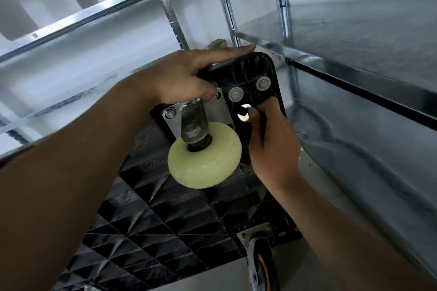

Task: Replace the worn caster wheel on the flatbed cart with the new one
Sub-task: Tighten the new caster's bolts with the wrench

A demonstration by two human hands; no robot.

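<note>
Bright, cool, even light fills the scene from 10 to 12 o'clock, washing the wall (132,38) almost white. Glare streaks the shelf rail (78,16) at 10 o'clock, and the metal piece (244,113) pinched by the right hand (272,146) blows out to pure white. The pale wheel (205,160) is well lit. The cart (153,231) underside at 6 o'clock stays dark with small glints. Shelf posts (224,0) bow at 12 o'clock. Everything looks soft, and the shelf (366,38) at 2 o'clock is smeared.
</note>
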